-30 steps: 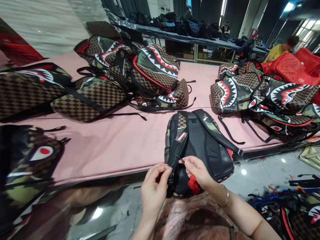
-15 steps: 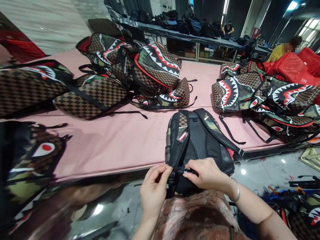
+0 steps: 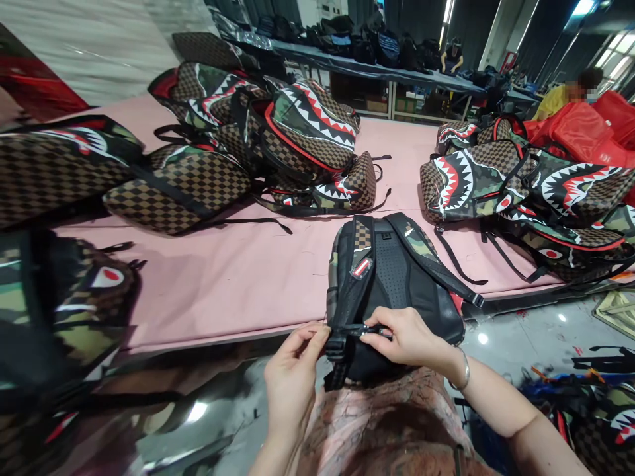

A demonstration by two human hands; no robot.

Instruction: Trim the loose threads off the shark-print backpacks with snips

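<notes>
A black-backed backpack (image 3: 397, 277) with camouflage and checkered trim lies on the pink-covered table, its padded back panel up and its lower end toward me. My left hand (image 3: 295, 367) is closed in a pinch at the end of a black strap (image 3: 347, 329), beside the buckle (image 3: 336, 349) of the left shoulder strap. My right hand (image 3: 409, 340) is closed over the bag's lower part, around a small black item (image 3: 373, 328) with shiny spots. Its exact kind is hidden by the fingers. The strap stretches sideways between both hands.
Shark-mouth backpacks lie piled on the table at the left (image 3: 307, 132) and right (image 3: 471, 178). Another backpack (image 3: 99, 297) hangs near the left edge. More bags (image 3: 605, 423) lie low on the right. A person (image 3: 451, 58) stands at a far table.
My left hand has moved a little left, and more of the black strap shows between my hands. My right hand has barely shifted. The backpack at the lower left has turned and moved.
</notes>
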